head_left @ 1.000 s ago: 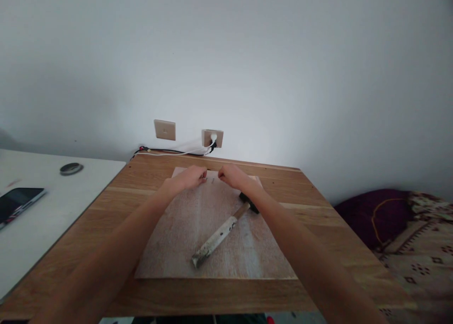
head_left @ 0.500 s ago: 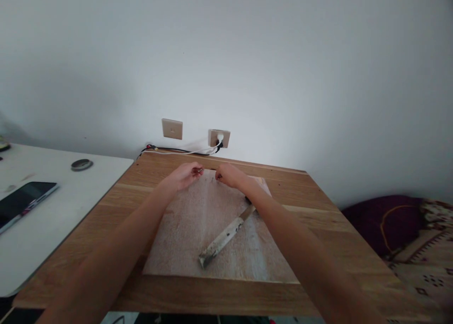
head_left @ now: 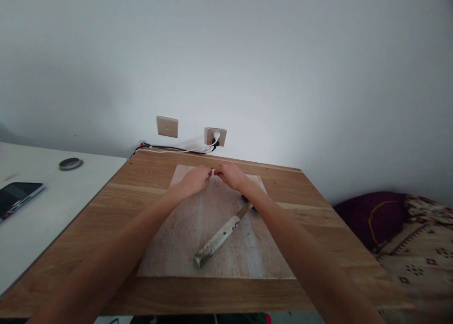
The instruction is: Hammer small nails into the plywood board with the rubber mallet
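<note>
Near the far edge of a pale, worn board (head_left: 198, 234), my left hand (head_left: 198, 178) and my right hand (head_left: 230, 175) almost meet at the fingertips. Both hands are closed in a pinch; whatever is between the fingers is too small to make out. Just in front of them, a tiny speck (head_left: 217, 185) lies on the board. A hammer (head_left: 221, 234) with a white, chipped handle rests diagonally on the board, its dark head partly hidden behind my right forearm.
The board lies on a wooden table (head_left: 123, 196) against a white wall. Cables (head_left: 170, 149) run along the back to a wall socket (head_left: 215, 136). On a white table at left are a phone (head_left: 19, 196) and a round grey lid-like object (head_left: 71, 163). Patterned fabric (head_left: 417, 248) is at right.
My left hand has moved right, closing most of the gap to my right hand. A small shiny bit seen earlier at its fingertips is hard to see now. The view has shifted slightly.
</note>
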Tool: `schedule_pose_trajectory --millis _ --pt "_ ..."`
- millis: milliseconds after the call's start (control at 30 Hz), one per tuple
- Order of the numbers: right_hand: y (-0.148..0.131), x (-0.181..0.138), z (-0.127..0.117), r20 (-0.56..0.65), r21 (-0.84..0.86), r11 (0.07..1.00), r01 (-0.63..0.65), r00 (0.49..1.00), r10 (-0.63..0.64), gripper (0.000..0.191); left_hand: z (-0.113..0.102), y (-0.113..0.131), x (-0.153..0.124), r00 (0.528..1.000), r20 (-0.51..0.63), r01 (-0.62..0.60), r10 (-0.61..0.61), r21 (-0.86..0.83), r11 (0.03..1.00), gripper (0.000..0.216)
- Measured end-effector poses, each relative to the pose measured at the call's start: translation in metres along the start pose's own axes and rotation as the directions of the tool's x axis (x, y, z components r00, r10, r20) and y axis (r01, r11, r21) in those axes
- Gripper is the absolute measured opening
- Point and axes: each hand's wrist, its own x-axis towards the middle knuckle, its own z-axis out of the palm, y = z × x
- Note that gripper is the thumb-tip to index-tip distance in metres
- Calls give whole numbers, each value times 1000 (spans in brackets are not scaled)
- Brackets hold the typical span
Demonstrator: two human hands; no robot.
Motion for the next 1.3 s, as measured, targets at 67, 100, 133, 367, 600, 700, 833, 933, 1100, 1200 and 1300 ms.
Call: schedule_pose_trajectory --millis 67,100,133,367,600,700,833,933,1100,1200,1300 --pt "1 -5 -1 3 17 1000 -17 1000 17 38 -1 4 -1 999 37 -14 14 17 1000 19" --pt "2 -8 -2 15 26 999 -23 1000 22 37 -2 6 -1 999 43 -16 15 22 1000 19" --pt "2 -9 -2 31 33 999 -27 999 26 35 -3 7 0 999 41 -16 15 27 1000 20" --pt "13 -23 6 52 36 990 -136 990 134 32 -3 4 19 995 -81 52 -53 -17 998 19" --pt "26 -28 10 73 105 973 -206 977 199 22 8 9 15 914 191 328 -358 -866 376 25" --pt "29 -23 6 61 115 969 -218 975 212 22 10 14 9 884 291 334 -366 -941 59 18" --pt "33 -12 -5 4 121 964 -235 972 237 31 8 14 6 844 337 304 -417 -941 -147 12" --pt "30 0 -11 27 123 964 -236 972 235 35 7 11 4 828 343 292 -444 -939 -183 11" --pt "15 19 -10 119 99 964 -246 965 233 24 3 7 1 809 333 243 -484 -940 -240 12" --pt "6 27 -3 122 56 967 -247 963 238 18 3 3 -1 810 325 254 -489 -945 -207 11" --pt "0 30 3 97 27 970 -242 966 238 23 6 -1 -2 857 238 269 -457 -963 3 9"
